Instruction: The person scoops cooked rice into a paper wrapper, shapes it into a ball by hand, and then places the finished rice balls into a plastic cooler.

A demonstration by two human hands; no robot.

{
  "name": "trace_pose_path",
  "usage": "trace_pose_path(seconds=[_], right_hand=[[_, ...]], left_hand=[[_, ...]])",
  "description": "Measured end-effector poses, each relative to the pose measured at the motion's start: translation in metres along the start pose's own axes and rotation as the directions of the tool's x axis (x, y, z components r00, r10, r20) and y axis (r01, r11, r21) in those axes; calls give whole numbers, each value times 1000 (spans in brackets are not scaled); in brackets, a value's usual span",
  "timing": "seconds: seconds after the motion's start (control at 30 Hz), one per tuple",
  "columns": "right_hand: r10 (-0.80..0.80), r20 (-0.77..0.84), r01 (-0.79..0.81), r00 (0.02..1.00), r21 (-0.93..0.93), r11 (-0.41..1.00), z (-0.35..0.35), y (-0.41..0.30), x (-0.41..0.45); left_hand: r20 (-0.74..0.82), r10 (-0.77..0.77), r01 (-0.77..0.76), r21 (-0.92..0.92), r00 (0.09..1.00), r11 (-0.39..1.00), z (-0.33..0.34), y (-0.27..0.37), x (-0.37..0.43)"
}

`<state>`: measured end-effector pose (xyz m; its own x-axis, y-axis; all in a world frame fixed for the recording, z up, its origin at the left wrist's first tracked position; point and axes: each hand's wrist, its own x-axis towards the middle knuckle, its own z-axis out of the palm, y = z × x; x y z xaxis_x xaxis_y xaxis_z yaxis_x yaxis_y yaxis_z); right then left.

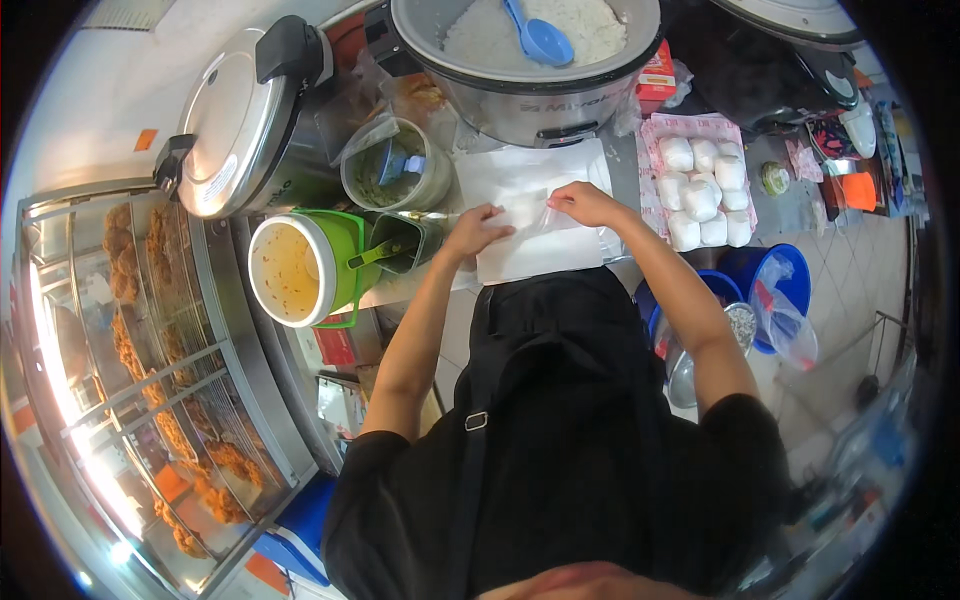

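Note:
White sheets of paper [525, 259] lie on the counter in front of me. My right hand [583, 204] pinches a thin clear plastic piece [551, 217] between thumb and fingertips above the sheets. Over their left side is my left hand [480, 229], fingers apart, close to the plastic; whether it touches it I cannot tell. Behind the paper stands an open rice cooker [517, 105] with white rice [487, 34] and a blue scoop [546, 41] in it. To the right, several white wrapped bundles [700, 199] sit in a group on printed paper [649, 150].
At left stand a clear tub with green contents [431, 176], a green bucket [337, 247] of orange-brown liquid and a lidded cooker [232, 120]. A glass display case [217, 300] holds fried pieces. Blue bins [795, 277] stand below the counter at right.

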<state>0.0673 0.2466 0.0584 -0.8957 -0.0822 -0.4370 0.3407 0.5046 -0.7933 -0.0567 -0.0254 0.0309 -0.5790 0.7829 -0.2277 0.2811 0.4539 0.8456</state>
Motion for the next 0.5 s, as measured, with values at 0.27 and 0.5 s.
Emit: trace_pose_path(seconds=[0.27,0.5], right_hand=[[63,-426,-153,903,-182,971,43,9,11],[-499,-491,155,714,-585,796,65,34,-10]], left_hand=[[-184,-253,254,-14,950,967,27,-3,9],[-345,176,-38,371,922,928,49,2,-13]])
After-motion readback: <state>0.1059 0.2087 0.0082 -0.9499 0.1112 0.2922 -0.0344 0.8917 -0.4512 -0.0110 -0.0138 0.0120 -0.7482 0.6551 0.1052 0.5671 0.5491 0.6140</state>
